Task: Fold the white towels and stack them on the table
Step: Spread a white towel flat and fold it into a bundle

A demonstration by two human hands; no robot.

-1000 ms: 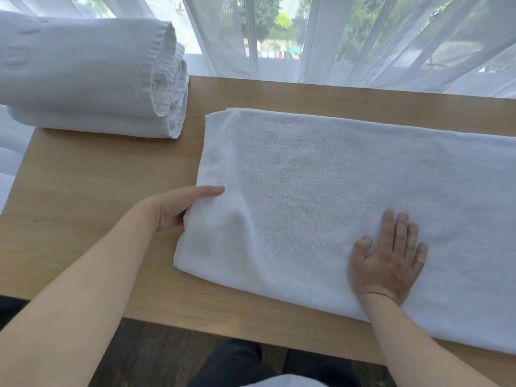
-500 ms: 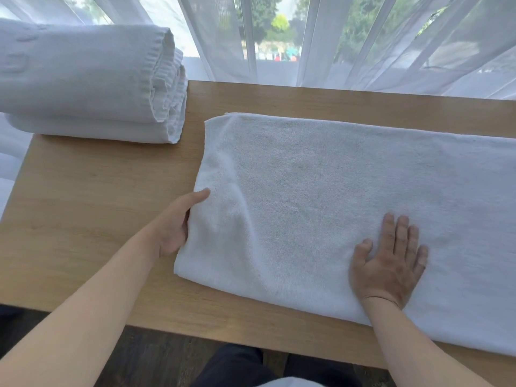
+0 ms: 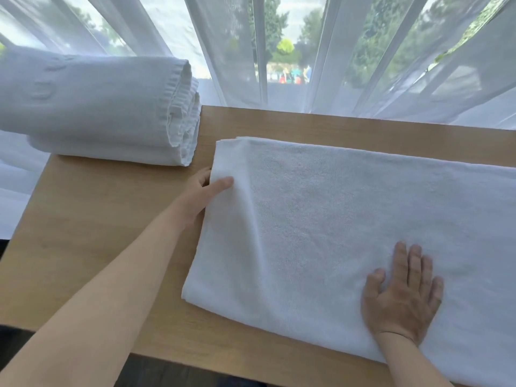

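A white towel [image 3: 349,224] lies flat on the wooden table [image 3: 92,224], folded into a long band that runs off the right edge of the view. My left hand [image 3: 203,194] pinches its left short edge near the far corner, thumb on top and fingers underneath. My right hand [image 3: 402,297] lies flat on the towel near its front edge, fingers spread. A stack of folded white towels [image 3: 95,107] sits at the table's far left corner, its layered ends facing right.
Sheer white curtains [image 3: 279,51] hang along the table's far edge in front of a window. The table's front edge runs across the bottom of the view, with dark trousers below it.
My left hand has slid along the towel's left edge from the middle toward the far corner and now pinches it. My right hand has stayed pressed flat. The view has tilted.
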